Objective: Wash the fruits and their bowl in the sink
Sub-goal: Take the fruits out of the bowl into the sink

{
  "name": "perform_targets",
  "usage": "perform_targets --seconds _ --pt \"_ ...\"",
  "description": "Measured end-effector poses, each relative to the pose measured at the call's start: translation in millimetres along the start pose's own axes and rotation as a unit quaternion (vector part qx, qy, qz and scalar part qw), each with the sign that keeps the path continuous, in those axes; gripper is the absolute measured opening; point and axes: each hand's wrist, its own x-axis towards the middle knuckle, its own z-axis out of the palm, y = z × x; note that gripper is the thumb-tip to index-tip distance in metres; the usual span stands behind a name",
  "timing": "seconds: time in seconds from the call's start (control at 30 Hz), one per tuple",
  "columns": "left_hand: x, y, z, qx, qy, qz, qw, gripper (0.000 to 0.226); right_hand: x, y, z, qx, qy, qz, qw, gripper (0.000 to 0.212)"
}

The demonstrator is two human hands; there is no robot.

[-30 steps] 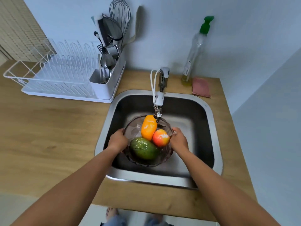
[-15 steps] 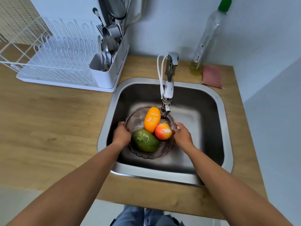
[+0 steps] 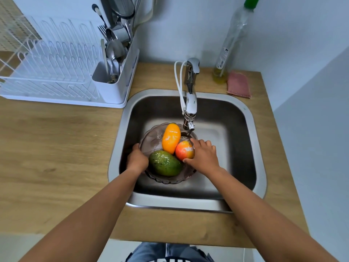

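Observation:
A clear glass bowl (image 3: 151,142) sits in the steel sink (image 3: 251,118) under the tap's spout (image 3: 189,127). Three fruits lie in it: an orange mango (image 3: 171,138), a green avocado-like fruit (image 3: 165,163) and a red-yellow apple (image 3: 184,149). My left hand (image 3: 137,161) grips the bowl's left rim. My right hand (image 3: 203,155) is inside the bowl's right side, thumb and fingers curled round the apple. Whether water runs from the spout is hard to tell.
A white dish rack (image 3: 56,72) with a cutlery holder (image 3: 115,80) stands on the wooden counter (image 3: 56,148) at the left. A soap bottle (image 3: 229,46) and a pink sponge (image 3: 238,85) sit behind the sink at the right. The wall is close behind.
My right hand left the bowl's right rim and moved inward onto the apple. The camera came closer and tilted down. My left hand stays on the rim.

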Motion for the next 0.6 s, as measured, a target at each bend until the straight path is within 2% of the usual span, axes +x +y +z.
perform_targets --seconds 0.47,0.6 --pt "6 -2 3 -0.004 0.003 0.018 1.000 0.049 5 1 7 -0.008 0.009 -0.019 1.000 0.079" --pt "12 -5 3 -0.008 0.004 0.015 1.000 0.049 9 10 -10 0.057 0.078 -0.001 0.995 0.076"
